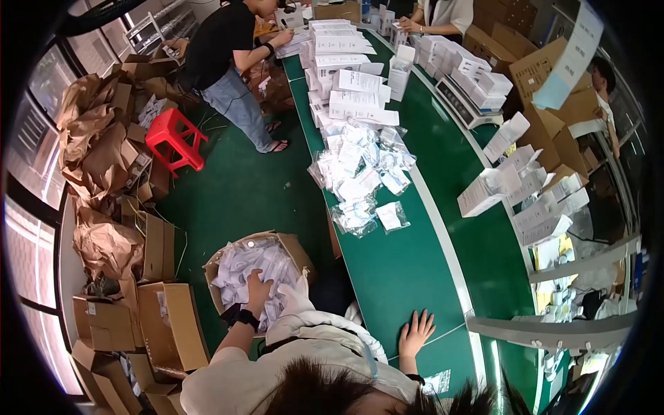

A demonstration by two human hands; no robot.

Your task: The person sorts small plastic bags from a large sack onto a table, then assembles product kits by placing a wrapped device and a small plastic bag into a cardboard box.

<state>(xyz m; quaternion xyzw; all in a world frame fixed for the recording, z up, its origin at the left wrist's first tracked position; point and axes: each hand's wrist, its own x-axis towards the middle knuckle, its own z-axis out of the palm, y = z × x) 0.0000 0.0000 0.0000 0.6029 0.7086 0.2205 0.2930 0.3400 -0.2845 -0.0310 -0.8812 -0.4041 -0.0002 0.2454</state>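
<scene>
My left hand (259, 293) reaches down into a cardboard box (299, 253) filled with clear plastic packets (238, 270). Its fingers look spread over the packets, and nothing shows held in them; the fingertips are partly hidden. To the right, my right hand (416, 336) lies flat on the green table (394, 277), fingers apart. One small flat packet (437, 382) rests beside my right wrist. Farther up the table is a loose heap of clear bags with white contents (356, 162), with a single bag (393, 216) at its near edge.
White cartons (346, 62) stand in rows beyond the heap. Right of the pale strip are a scale (467, 104) and open white boxes (484, 190). A red stool (175, 140), cardboard boxes (162, 325) and brown paper (104, 238) line the left. A co-worker (232, 69) leans over the far end.
</scene>
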